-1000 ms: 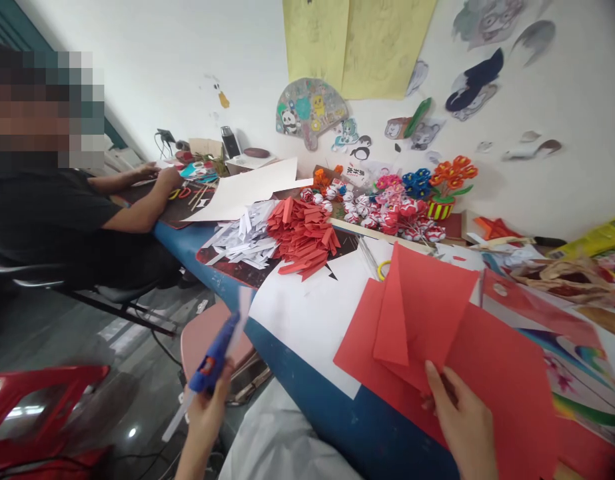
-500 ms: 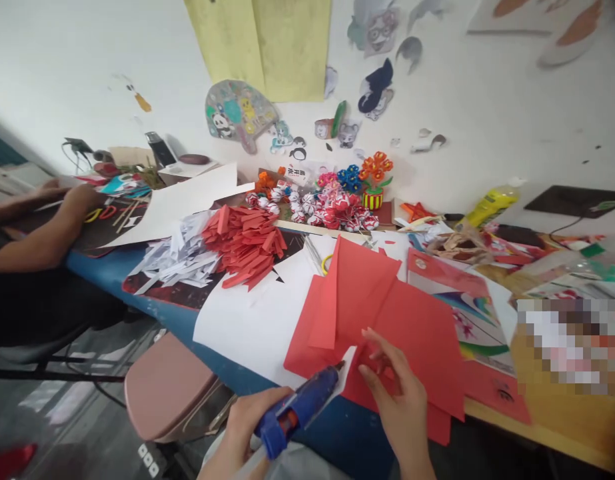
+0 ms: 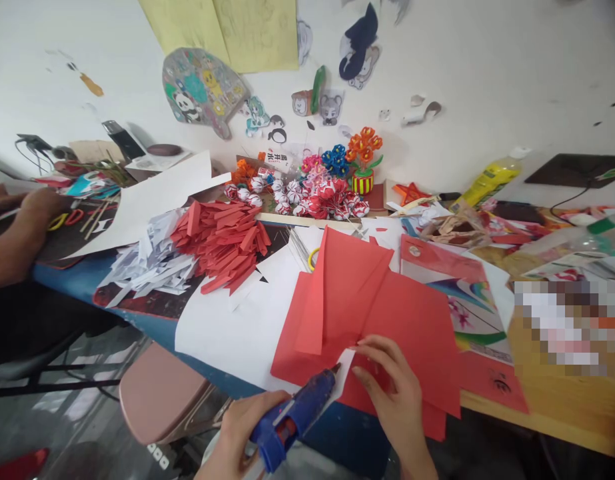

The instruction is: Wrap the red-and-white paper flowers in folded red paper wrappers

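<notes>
My left hand (image 3: 237, 427) is wrapped round a blue glue gun (image 3: 300, 413), its nozzle pointing up and to the right. Against the nozzle tip lies a narrow white paper strip (image 3: 343, 373), partly hidden behind the gun. My right hand (image 3: 394, 387) has its fingertips and thumb at the strip's upper end, closed on its edge. Beneath both hands are large red paper sheets (image 3: 417, 333), one of them folded (image 3: 344, 287), lying over a white sheet (image 3: 217, 340).
Piles of red paper strips (image 3: 222, 240) and white paper strips (image 3: 157, 260) lie to the left. Paper flowers (image 3: 327, 193) stand along the wall, with a yellow bottle (image 3: 492, 180) to the right. Another person's arm (image 3: 12, 233) rests at far left. A pink stool (image 3: 160, 393) stands below.
The view has shifted slightly to the right and down. My right fingertips have come in against the end of the white strip. The glue gun stays at the strip.
</notes>
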`<state>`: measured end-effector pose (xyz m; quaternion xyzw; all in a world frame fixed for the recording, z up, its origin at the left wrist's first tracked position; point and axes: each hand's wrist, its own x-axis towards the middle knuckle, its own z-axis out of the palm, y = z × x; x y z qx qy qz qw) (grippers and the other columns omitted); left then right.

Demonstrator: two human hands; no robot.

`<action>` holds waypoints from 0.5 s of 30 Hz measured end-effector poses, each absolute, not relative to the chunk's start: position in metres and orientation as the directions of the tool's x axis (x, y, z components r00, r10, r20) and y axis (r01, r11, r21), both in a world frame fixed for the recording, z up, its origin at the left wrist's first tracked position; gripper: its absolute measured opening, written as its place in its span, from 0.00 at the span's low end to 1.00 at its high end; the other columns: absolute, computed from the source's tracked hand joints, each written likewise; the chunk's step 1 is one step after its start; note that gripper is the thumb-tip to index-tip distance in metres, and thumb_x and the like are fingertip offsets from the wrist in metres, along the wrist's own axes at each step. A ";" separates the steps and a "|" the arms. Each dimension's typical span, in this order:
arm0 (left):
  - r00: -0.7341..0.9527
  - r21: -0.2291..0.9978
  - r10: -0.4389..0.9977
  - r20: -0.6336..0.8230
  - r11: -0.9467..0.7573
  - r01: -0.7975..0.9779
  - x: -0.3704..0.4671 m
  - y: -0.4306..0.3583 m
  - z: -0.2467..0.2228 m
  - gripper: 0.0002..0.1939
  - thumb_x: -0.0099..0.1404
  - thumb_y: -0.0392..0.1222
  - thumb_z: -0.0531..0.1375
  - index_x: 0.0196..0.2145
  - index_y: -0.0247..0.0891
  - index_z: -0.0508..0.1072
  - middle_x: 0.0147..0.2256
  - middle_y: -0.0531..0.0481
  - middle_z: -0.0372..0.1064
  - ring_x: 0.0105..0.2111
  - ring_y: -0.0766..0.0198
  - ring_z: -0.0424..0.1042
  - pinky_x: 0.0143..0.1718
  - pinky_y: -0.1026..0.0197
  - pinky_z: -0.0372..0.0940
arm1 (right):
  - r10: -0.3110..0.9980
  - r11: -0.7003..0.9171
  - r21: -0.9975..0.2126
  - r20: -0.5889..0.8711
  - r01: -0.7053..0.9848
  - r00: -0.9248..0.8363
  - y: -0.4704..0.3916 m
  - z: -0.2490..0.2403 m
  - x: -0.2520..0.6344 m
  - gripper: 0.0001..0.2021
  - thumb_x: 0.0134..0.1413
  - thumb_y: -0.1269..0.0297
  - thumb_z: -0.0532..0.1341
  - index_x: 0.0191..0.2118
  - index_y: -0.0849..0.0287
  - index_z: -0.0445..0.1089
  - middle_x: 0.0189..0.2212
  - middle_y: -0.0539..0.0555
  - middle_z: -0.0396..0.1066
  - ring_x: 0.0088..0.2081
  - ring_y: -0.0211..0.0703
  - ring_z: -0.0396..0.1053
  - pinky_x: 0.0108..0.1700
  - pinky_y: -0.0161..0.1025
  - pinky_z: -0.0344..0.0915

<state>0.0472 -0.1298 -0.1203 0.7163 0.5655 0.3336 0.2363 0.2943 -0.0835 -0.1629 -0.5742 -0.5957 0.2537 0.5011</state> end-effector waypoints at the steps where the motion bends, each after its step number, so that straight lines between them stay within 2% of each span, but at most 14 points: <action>1: 0.141 0.721 0.968 0.207 -0.248 0.647 0.047 -0.130 -0.121 0.23 0.70 0.58 0.49 0.48 0.44 0.76 0.39 0.43 0.78 0.38 0.54 0.77 0.41 0.58 0.71 | 0.936 0.223 -0.874 0.316 0.433 0.157 -0.082 -0.163 0.295 0.05 0.59 0.61 0.64 0.38 0.51 0.77 0.41 0.55 0.72 0.44 0.47 0.72 0.46 0.41 0.71; 3: 0.149 0.731 0.967 0.208 -0.255 0.633 0.047 -0.128 -0.121 0.24 0.70 0.59 0.48 0.48 0.43 0.75 0.39 0.43 0.78 0.39 0.54 0.77 0.41 0.58 0.70 | 0.933 0.229 -0.867 0.325 0.443 0.154 -0.080 -0.162 0.296 0.05 0.59 0.61 0.64 0.38 0.51 0.77 0.41 0.55 0.72 0.45 0.47 0.72 0.46 0.42 0.71; 7: 0.198 0.766 0.956 0.218 -0.293 0.572 0.047 -0.124 -0.122 0.24 0.70 0.60 0.48 0.48 0.43 0.74 0.38 0.44 0.79 0.36 0.56 0.78 0.38 0.60 0.69 | 0.935 0.268 -0.850 0.343 0.454 0.089 -0.077 -0.159 0.296 0.12 0.60 0.63 0.64 0.49 0.48 0.74 0.46 0.55 0.71 0.48 0.46 0.72 0.47 0.41 0.71; 11: 0.182 0.784 0.954 0.239 -0.300 0.543 0.045 -0.125 -0.129 0.22 0.70 0.58 0.48 0.48 0.43 0.74 0.37 0.45 0.79 0.35 0.56 0.78 0.37 0.60 0.69 | 0.901 0.351 -0.842 0.423 0.409 0.098 -0.076 -0.157 0.295 0.06 0.60 0.69 0.62 0.39 0.50 0.75 0.43 0.54 0.71 0.45 0.45 0.72 0.43 0.41 0.71; 15: 0.094 0.705 0.959 0.266 -0.260 0.659 0.033 -0.132 -0.147 0.18 0.68 0.56 0.56 0.48 0.45 0.75 0.40 0.47 0.79 0.38 0.56 0.78 0.41 0.60 0.70 | 0.847 0.436 -0.806 0.517 0.400 0.120 -0.078 -0.157 0.295 0.11 0.58 0.76 0.61 0.33 0.51 0.74 0.40 0.54 0.71 0.39 0.43 0.71 0.36 0.40 0.70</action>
